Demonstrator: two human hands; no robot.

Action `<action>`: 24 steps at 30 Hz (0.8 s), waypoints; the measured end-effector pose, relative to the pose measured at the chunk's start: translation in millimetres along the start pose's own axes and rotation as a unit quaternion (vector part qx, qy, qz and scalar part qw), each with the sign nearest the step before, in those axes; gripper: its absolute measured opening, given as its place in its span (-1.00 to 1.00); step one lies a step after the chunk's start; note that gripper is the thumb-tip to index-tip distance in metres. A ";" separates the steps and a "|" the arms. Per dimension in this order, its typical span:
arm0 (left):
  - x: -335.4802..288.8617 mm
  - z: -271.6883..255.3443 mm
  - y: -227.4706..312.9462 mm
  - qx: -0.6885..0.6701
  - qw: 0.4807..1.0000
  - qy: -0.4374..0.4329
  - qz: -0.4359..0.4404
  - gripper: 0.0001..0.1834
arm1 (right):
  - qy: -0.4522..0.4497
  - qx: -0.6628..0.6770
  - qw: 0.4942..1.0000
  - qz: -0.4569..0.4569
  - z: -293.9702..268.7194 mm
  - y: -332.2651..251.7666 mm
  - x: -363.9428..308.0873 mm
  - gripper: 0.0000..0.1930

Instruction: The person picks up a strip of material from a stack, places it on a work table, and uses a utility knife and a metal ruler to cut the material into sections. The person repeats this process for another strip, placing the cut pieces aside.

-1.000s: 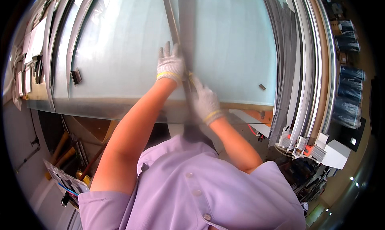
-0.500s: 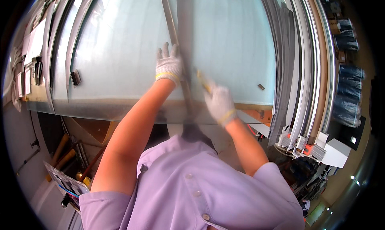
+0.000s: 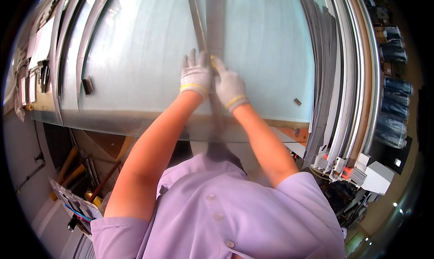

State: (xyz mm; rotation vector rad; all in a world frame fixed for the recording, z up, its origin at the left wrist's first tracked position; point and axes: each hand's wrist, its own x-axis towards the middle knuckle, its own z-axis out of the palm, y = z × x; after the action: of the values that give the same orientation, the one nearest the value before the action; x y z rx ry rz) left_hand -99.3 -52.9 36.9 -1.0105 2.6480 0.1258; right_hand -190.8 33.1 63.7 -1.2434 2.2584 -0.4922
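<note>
My left hand (image 3: 196, 76), in a white knit glove with a yellow cuff band, lies with fingers stretched over a long narrow metal strip (image 3: 195, 15). Beside that strip runs a wider grey strip (image 3: 214, 19), partly covered by my hands. In my right hand (image 3: 230, 86), gloved alike, is a slim yellow tool (image 3: 213, 61) shaped like a utility knife. Its tip is hidden near the left fingers, at the strips. Under both hands is a large pale blue-green glass-like sheet (image 3: 149, 46).
Long grey strips (image 3: 318, 46) and pale metal profiles (image 3: 357, 64) line the right side. A small dark piece (image 3: 297, 101) lies on the sheet; a short channel offcut (image 3: 87, 85) sits at left. Below the table's left edge stands a bin of tools (image 3: 81, 200).
My right hand has swung left and away from me with the yellow tool, to beside my left hand. The left hand stays on the strip; the whole view has shifted slightly.
</note>
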 end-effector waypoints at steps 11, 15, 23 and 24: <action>-5.4 -33.2 4.3 0.002 0.997 -0.080 0.015 0.24 | -0.043 -0.041 0.998 0.004 8.4 27.9 -130.8 -0.41; -4.5 -31.3 5.8 0.009 0.997 -0.077 0.012 0.25 | -0.054 -0.027 0.998 0.008 5.9 31.3 -161.9 -0.43; -1.7 -32.5 3.5 -0.001 0.995 -0.101 0.004 0.27 | -0.083 -0.017 0.996 -0.023 -32.5 41.5 -141.1 -0.46; -3.0 -31.8 1.3 -0.004 0.995 -0.102 0.005 0.27 | -0.082 -0.004 0.996 -0.025 -45.7 34.6 -116.4 -0.48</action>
State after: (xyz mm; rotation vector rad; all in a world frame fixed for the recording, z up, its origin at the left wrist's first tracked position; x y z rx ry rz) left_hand -106.0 -56.0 68.1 -0.9333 2.4691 0.2299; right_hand -188.6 153.6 112.1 -1.2972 2.0998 -0.3839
